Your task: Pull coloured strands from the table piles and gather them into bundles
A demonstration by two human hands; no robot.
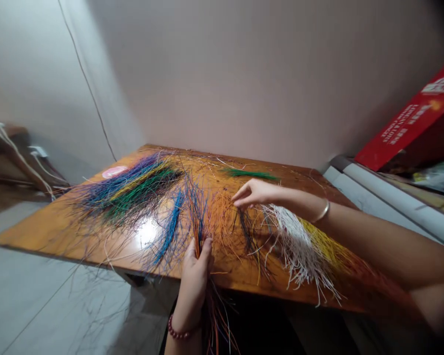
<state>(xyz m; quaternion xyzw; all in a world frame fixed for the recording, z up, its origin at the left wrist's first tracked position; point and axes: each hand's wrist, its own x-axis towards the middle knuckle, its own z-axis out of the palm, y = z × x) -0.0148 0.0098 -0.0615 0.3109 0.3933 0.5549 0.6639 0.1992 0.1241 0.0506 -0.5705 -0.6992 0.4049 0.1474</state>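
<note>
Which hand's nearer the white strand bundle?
Right. The right hand is just left of the far end of the white strand bundle; the left hand is farther left, gripping mixed-colour strands.

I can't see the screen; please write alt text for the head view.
A person's left grip holds a bundle of thin orange and blue strands at the near edge of a glossy brown wooden table; the right grip is beside a loose orange strand pile. Purple, yellow and green strands lie at left, white strands at right.
</note>
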